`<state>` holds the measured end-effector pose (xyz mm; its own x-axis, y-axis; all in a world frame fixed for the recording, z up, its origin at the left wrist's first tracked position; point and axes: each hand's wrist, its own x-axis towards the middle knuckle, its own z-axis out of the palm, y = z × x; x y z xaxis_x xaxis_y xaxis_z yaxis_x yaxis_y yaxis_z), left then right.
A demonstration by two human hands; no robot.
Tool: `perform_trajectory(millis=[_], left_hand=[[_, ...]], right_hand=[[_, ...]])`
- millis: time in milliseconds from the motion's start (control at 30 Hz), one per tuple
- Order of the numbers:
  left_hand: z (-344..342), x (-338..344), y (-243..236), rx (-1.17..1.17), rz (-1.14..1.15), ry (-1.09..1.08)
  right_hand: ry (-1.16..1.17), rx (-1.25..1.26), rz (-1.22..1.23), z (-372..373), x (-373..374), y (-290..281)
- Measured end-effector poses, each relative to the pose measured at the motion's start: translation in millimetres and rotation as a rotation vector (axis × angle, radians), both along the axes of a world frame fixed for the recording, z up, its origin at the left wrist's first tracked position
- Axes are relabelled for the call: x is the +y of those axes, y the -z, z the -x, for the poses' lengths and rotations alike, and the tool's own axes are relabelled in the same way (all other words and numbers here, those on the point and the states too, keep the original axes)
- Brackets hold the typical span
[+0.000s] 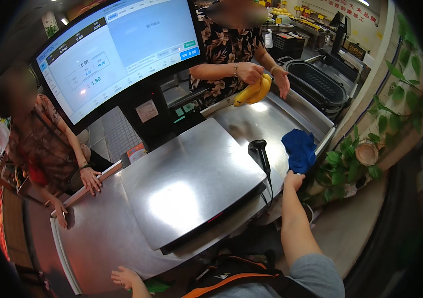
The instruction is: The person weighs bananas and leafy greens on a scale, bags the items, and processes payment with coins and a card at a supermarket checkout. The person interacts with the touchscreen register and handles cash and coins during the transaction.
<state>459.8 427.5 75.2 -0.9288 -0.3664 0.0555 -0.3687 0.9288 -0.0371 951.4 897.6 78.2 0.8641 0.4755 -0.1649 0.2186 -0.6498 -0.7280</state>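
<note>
Across the middle of the head view, a broad metal plate (191, 184) sits on the metal counter (89, 243), filling the space between the person's two hands. Over the right end of the counter, the right hand (295, 181) grips a bunched blue cloth (299, 149) by its near edge. Just left of the cloth stands a black handheld scanner (259, 149), its cable dropping beside the plate. The left hand (125, 278) is empty with fingers spread, at the counter's near edge; whether it presses there I cannot tell. A large tilted screen (117, 57) blocks much of the far side. To its right, someone in a floral shirt (221, 49) holds yellow bananas (255, 92) above a metal tray (281, 113), near stacked black baskets (318, 82). Leftward, another person's hand (91, 180) rests on the counter's rim. Trailing green leaves (338, 166) crowd the right side, beyond the cloth.
</note>
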Motion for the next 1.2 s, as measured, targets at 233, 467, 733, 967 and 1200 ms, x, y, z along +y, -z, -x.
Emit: perform_trajectory(millis=[233, 467, 733, 967, 1200], left_hand=[[3.7, -1.1, 6.7, -0.001, 0.026, -0.024], [5.2, -2.5, 9.5, 0.014, 0.003, -0.003], [4.5, -2.3, 7.5, 0.009, 0.003, -0.019], [2.0, 0.6, 2.7, 0.012, 0.000, -0.012], [-17.6, 12.4, -24.6, -0.031, 0.098, 0.179]], right_hand=[[0.005, 0.008, 0.015, 0.3, 0.8, 0.0], [0.008, 0.007, 0.011, -5.8, 3.2, 7.5], [0.009, 0.017, 0.010, 1.5, 0.3, -1.6], [0.012, 0.014, 0.011, 1.0, -0.6, -1.7], [0.019, 0.025, -0.022, -4.5, 0.3, 2.1]])
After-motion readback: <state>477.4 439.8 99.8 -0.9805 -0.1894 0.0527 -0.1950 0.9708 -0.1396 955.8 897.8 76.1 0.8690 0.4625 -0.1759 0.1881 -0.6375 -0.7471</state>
